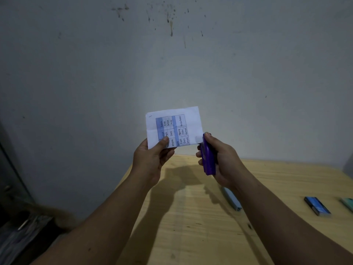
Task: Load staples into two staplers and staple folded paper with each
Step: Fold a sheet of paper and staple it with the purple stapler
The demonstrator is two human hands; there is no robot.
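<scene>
A folded white paper (172,127) with a printed blue table is held up in front of the wall. My left hand (150,159) pinches its lower left corner between thumb and fingers. My right hand (219,161) grips a purple stapler (208,157), whose front end meets the paper's lower right corner. A staple shows at the paper's upper left corner. A light blue stapler (232,200) lies on the wooden table (191,226), partly hidden under my right forearm.
A dark blue staple box (317,205) lies on the table at the right, and a pale green box (347,203) sits at the right edge of view. A stained wall stands behind. Dark clutter lies on the floor to the left of the table.
</scene>
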